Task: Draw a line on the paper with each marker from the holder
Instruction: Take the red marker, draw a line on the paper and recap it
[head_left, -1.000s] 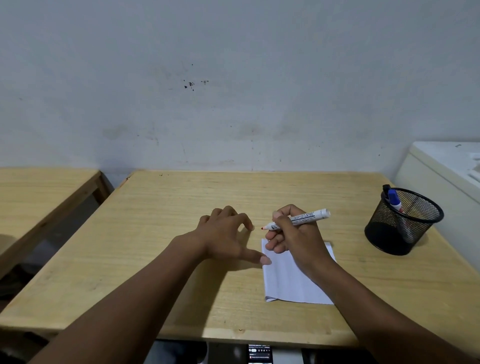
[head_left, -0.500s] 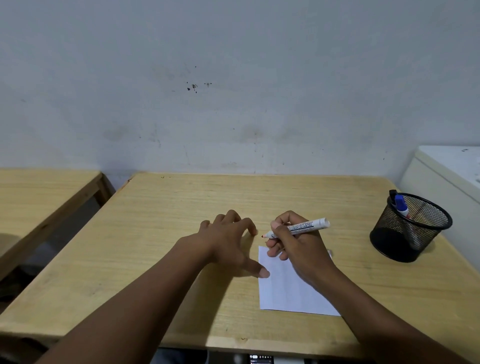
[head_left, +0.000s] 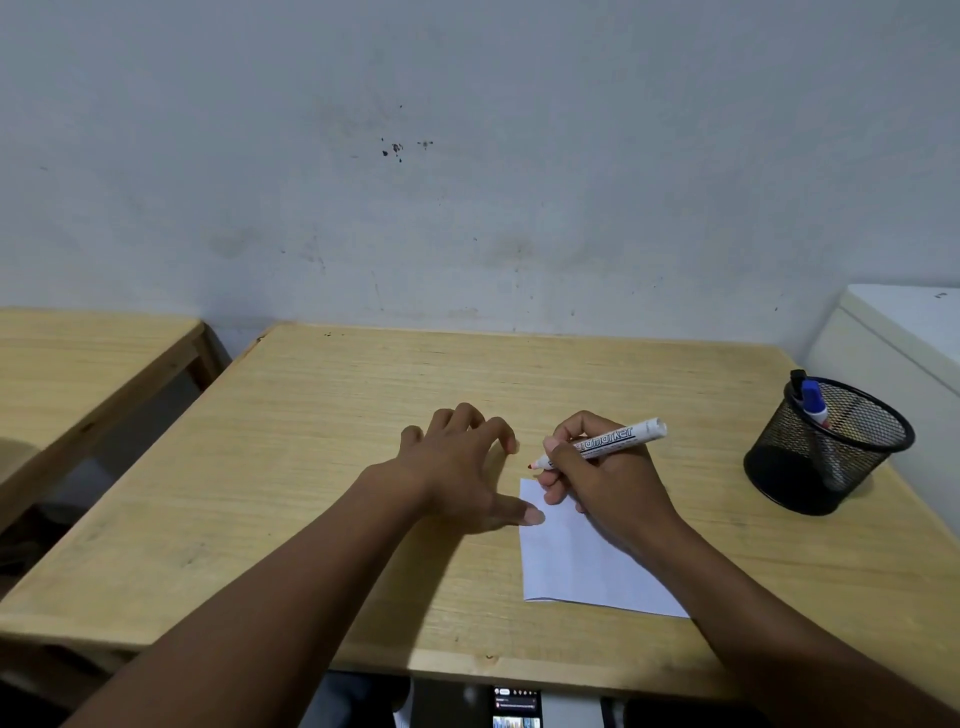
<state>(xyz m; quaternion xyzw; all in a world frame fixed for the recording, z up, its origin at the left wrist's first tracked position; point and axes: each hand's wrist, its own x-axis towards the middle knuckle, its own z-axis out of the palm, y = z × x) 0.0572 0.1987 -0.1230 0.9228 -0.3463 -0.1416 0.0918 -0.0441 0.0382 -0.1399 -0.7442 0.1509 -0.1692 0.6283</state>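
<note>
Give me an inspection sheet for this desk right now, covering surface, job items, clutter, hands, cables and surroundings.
Surface: light wooden desk, bare apart from the job's things.
Job's things: white paper lies flat near the front edge, no line visible on its uncovered part; red-tipped marker, uncapped, tip just beyond the paper's far left corner; black mesh holder at right holds a blue-capped marker and a black-capped one.
Clutter: nothing seen.
Hands: left hand spread on the desk, thumb at the paper's left edge; right hand grips the red-tipped marker over the paper.
Cables: nothing seen.
Surroundings: marked white wall; second wooden table at left; white cabinet at right.
</note>
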